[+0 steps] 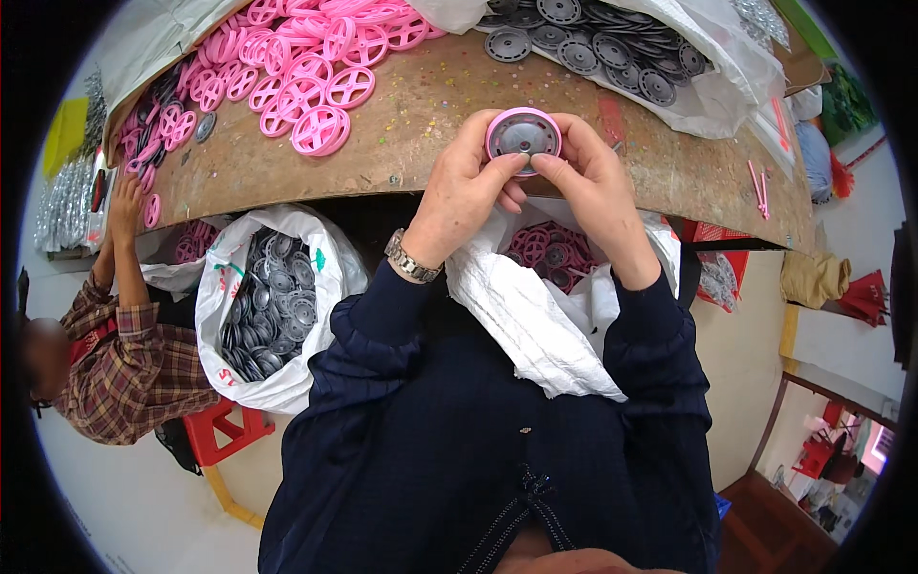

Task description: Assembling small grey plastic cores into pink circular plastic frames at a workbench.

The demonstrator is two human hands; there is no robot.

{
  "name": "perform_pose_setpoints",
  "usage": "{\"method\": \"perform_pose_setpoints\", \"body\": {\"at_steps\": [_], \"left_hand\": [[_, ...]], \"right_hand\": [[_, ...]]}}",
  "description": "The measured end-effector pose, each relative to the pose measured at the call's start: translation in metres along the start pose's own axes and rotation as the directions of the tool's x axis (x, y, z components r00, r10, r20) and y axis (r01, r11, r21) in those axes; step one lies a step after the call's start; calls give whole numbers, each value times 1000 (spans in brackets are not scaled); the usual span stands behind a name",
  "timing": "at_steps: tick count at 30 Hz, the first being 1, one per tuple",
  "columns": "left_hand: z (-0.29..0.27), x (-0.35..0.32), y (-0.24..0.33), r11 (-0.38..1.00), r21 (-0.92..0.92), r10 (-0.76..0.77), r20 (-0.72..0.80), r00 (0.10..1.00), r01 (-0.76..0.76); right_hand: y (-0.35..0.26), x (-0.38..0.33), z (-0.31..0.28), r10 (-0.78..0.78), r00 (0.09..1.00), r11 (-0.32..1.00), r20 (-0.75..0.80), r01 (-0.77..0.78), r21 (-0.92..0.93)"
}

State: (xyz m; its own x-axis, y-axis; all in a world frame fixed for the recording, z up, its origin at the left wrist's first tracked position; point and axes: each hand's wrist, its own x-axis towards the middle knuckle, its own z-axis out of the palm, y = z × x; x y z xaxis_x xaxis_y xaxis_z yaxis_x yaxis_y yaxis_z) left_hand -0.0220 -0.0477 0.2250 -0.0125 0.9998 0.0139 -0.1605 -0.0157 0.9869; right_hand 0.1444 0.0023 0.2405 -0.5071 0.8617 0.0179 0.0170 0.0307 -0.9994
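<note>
Between both hands I hold a small toy wheel, a dark grey disc [525,132] set inside a pink ring [557,140], over the table's near edge. My left hand [464,187] grips its left side, with the thumb pressed on the disc's lower face. On the other side my right hand [593,187] closes round the rim, its thumb meeting the left one near the bottom. The fingers behind the wheel are partly hidden. Below my hands a white woven sack [526,320] lies open, with pink and dark wheels [555,253] inside.
Pink spoked wheels [320,129] are heaped on the wooden table [411,124]. Grey discs [612,50] spill from a white bag at the far right. A sack of grey discs [273,306] stands at my left, near a co-worker [143,364] and a red stool [229,430]. Pink sticks [758,188] lie right.
</note>
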Motion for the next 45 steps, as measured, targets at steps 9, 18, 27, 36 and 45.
{"method": "perform_pose_setpoints", "body": {"at_steps": [9,18,27,36,45], "left_hand": [[8,-4,4,995,83,59,-28,998,-56],[9,-15,2,896,403,220,-34,975,-188],[-103,-24,31,76,996,633,-81,770,42],[-155,-20,1,31,922,568,-334,752,386],[-143,-11,1,92,981,690,-185,700,168]], "right_hand": [[6,-7,-2,-112,992,983,-61,102,-151],[0,-11,-3,-35,999,999,-8,35,37],[-13,-47,-62,153,959,734,240,52,-677],[-6,-67,-69,192,904,521,381,235,-820],[-28,-1,-69,-151,985,675,78,161,-720]]}}
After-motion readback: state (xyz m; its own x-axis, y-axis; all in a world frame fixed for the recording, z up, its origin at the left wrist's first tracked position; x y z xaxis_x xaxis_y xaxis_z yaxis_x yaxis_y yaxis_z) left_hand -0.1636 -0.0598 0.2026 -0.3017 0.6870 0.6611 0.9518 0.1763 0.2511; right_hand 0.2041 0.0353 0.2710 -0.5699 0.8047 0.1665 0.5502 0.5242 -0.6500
